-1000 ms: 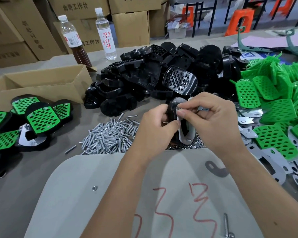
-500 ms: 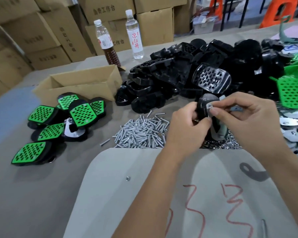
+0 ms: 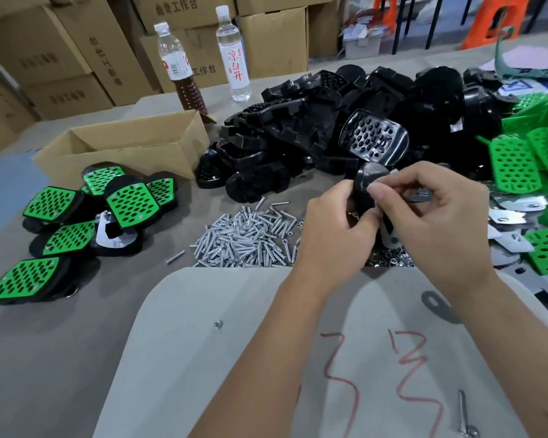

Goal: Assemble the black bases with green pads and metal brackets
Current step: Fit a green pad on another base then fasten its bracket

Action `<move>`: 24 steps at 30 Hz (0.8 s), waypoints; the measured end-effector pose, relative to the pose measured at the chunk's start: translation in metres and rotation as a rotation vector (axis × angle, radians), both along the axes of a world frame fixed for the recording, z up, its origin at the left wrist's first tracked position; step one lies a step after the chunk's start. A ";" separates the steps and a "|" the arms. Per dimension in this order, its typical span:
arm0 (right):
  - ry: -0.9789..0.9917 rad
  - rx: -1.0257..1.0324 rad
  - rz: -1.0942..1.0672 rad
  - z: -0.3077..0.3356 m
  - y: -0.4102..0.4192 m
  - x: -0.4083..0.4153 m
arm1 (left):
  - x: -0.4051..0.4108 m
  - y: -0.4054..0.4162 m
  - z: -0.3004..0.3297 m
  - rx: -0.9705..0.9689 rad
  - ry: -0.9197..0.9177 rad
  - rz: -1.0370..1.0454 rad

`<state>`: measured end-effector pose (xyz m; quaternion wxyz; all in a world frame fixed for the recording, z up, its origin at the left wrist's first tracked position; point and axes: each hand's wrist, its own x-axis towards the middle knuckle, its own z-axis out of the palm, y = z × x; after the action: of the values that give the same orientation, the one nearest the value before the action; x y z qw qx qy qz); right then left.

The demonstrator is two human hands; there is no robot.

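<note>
Leftward-shifted view; cardboard box (image 3: 121, 147) interior hidden.

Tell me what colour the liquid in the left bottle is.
Dark brown liquid, in the head view.

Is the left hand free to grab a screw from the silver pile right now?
Probably not yet: the left hand grips the black plastic base with the right hand. The pile of silver screws lies uncovered just left.

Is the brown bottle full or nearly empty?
Partly full. The brown drink fills only the lower part of the bottle; the upper part looks clear.
</note>
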<state>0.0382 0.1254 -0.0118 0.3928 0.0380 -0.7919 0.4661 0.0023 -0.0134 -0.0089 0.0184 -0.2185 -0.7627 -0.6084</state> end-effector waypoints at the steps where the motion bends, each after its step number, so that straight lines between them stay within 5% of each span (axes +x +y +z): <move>1: -0.003 0.040 0.008 0.000 0.001 0.001 | 0.000 0.000 0.000 0.016 -0.012 0.006; 24: 0.015 0.238 0.010 -0.003 0.001 -0.001 | -0.004 -0.003 -0.003 0.006 0.007 0.004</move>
<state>0.0368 0.1262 -0.0144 0.3893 0.0917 -0.8384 0.3704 -0.0018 -0.0164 -0.0121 0.0229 -0.2192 -0.7611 -0.6100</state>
